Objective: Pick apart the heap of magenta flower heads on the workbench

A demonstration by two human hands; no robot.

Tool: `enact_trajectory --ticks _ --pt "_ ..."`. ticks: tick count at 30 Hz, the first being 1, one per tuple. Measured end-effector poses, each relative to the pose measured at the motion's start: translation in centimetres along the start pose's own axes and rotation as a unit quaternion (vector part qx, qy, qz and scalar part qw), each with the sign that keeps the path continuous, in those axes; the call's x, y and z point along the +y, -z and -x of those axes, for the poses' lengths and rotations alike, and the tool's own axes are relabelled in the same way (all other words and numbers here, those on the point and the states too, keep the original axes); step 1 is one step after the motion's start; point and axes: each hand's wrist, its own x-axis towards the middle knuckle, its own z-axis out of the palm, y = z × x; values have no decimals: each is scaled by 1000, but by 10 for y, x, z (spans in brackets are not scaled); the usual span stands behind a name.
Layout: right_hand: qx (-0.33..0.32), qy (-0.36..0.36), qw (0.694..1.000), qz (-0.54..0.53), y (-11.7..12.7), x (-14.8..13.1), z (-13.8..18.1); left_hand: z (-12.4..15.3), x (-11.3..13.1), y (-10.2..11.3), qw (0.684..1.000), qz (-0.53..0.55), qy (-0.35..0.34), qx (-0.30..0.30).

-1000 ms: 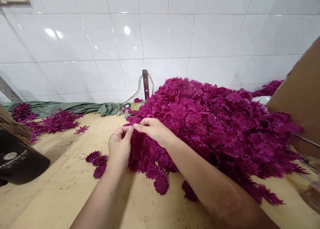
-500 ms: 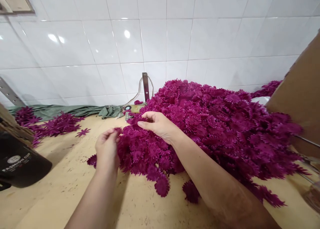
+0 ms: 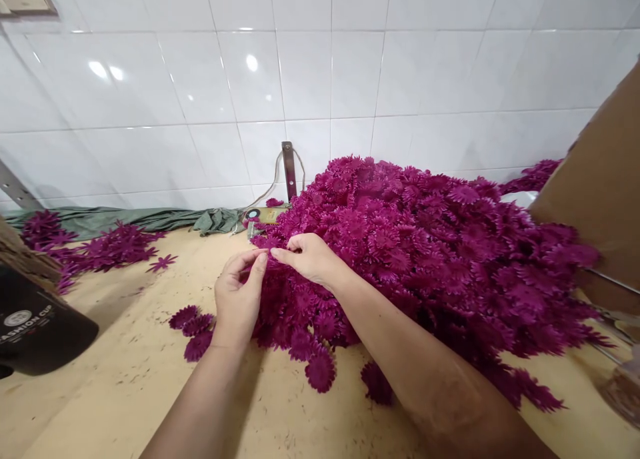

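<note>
A big heap of magenta fabric-like flowers [image 3: 400,245] lies in front of me, round and fringed at the edges. At its left edge, my left hand [image 3: 241,289] pinches a magenta flower, mostly hidden by the fingers, between thumb and forefinger. My right hand [image 3: 313,262] meets it from the right, thumb and forefinger closed at the same flower, fingertips almost touching the left ones. Just left of my left wrist, several loose flowers [image 3: 197,345] lie on the tan tabletop [image 3: 125,379]. Another single flower [image 3: 321,370] rests at the heap's front edge.
A black cup [image 3: 45,325] stands at the left, before a smaller pile of spiky magenta flowers [image 3: 117,247]. Green cloth [image 3: 125,220] runs along the white tiled wall [image 3: 300,72], near a metal bracket [image 3: 289,172]. A cardboard box [image 3: 595,172] leans in at the right.
My left hand has moved right and my right hand slightly down, so the fingertips now meet. More loose flowers now show left of my left wrist. The view has shifted slightly.
</note>
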Motion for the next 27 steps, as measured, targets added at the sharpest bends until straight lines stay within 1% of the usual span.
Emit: enact_trajectory --ticks 3,5,7,10,12,15,18,23,27 --pt "-26 -17 997 -66 -2 2 0 0 2 -2 997 42 50 -51" --pt "-44 -35 993 -107 -3 2 1 -1 3 -3 995 52 65 -60" --pt "-73 -37 988 -134 -4 1 1 -1 3 -3 997 46 60 -33" --pt "-103 -15 982 -157 -5 -2 2 -3 2 -3 996 55 62 33" --pt "-106 -4 983 -150 -5 -4 3 -3 1 -4 989 90 97 59" --pt "-117 7 986 -122 -5 -7 4 -2 0 -7 971 151 161 88" --pt "-130 21 986 -105 -3 -10 4 -2 0 -9 962 170 180 114" --pt "-159 73 981 -90 1 -13 4 -2 3 -14 955 190 182 134" --pt "-181 126 973 -63 7 -14 2 1 4 -17 956 203 178 112"
